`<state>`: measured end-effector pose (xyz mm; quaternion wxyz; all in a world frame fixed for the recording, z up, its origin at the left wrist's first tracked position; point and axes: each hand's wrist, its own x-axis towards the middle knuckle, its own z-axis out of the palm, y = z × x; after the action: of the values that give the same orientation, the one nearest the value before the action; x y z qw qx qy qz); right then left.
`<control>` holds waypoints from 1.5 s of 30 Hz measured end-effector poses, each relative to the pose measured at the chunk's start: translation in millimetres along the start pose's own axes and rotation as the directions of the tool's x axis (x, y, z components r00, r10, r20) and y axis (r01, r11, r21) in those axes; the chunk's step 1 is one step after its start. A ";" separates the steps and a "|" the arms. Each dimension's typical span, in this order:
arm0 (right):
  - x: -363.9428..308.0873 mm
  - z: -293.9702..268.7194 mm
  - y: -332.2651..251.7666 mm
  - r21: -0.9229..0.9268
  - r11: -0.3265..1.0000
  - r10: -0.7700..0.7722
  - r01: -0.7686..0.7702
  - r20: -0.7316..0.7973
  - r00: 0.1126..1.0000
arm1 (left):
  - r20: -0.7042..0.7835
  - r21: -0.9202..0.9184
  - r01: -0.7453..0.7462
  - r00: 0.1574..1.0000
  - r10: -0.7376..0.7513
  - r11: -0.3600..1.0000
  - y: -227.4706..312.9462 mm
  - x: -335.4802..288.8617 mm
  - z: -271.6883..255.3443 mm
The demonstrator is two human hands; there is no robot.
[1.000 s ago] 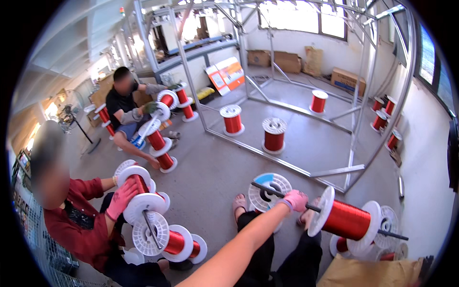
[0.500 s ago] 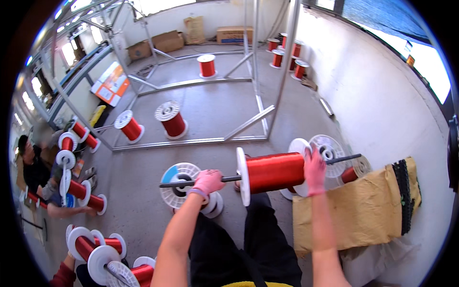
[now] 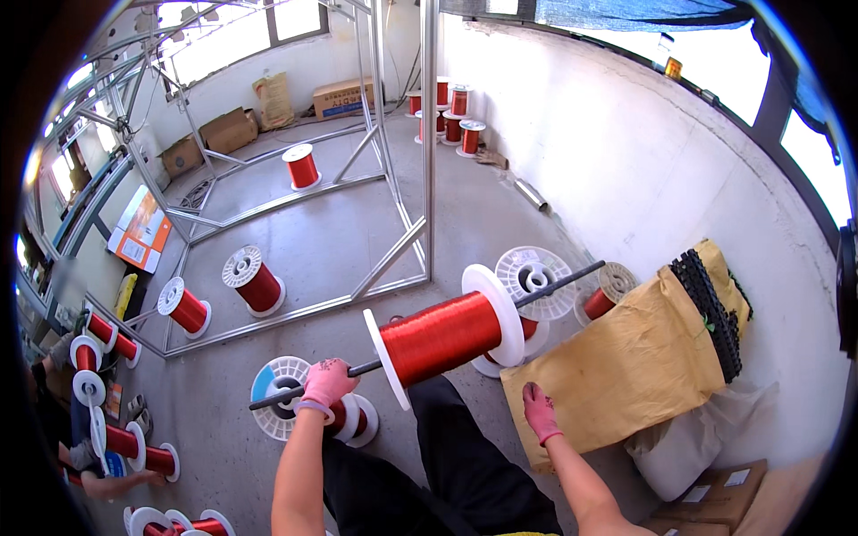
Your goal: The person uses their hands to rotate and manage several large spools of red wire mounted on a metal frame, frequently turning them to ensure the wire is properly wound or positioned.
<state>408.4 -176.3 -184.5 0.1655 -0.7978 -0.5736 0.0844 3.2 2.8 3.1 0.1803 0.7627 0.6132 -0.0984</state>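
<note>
My left hand (image 3: 329,382), in a pink glove, is closed around a dark rod (image 3: 266,402) near its left end. The rod runs through a large spool of red wire (image 3: 442,339) with white flanges, tilted up to the right in front of my legs. Apart from the spool, my pink-gloved right hand (image 3: 541,413) has its fingers curled in, with nothing visible in them, above a tan sack (image 3: 617,366). Below the rod's left end is a spool with a white ribbed flange (image 3: 279,368); another white-flanged spool (image 3: 523,259) stands behind its right part. Whether the rod touches either is unclear.
A metal frame (image 3: 304,316) spans the floor ahead, with red spools (image 3: 255,281) inside it. More spools (image 3: 460,134) cluster by the right wall. At left, a co-worker's arm (image 3: 116,485) reaches among several spools (image 3: 125,439). Cardboard boxes (image 3: 719,491) lie at lower right.
My right hand has let go of the spool's right flange and moved down toward the sack. My left hand still grips the rod, which now slants more steeply. The view has turned right.
</note>
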 end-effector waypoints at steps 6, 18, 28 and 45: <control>-0.8 -24.6 -29.8 0.597 0.742 0.269 -0.305 0.151 0.951 | 0.013 0.010 0.013 1.000 -0.013 1.000 5.8 -1.9 0.6; 69.3 -143.3 -84.8 0.555 0.824 0.058 0.114 -0.284 0.957 | 0.049 -0.036 0.009 0.999 -0.007 0.999 4.3 1.8 2.4; 181.1 -179.5 -196.1 0.150 0.988 -0.042 0.033 0.057 0.997 | 0.023 0.025 -0.008 1.000 0.008 1.000 5.2 6.7 5.5; -58.9 54.6 39.4 -0.210 0.952 0.307 -0.224 0.645 0.700 | 0.028 0.004 0.023 0.999 -0.023 1.000 1.6 5.4 13.2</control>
<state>406.4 -234.0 -252.7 -0.1121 -0.7960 -0.4769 0.3554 6.9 2.1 -10.7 0.1863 0.7545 0.6192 -0.1122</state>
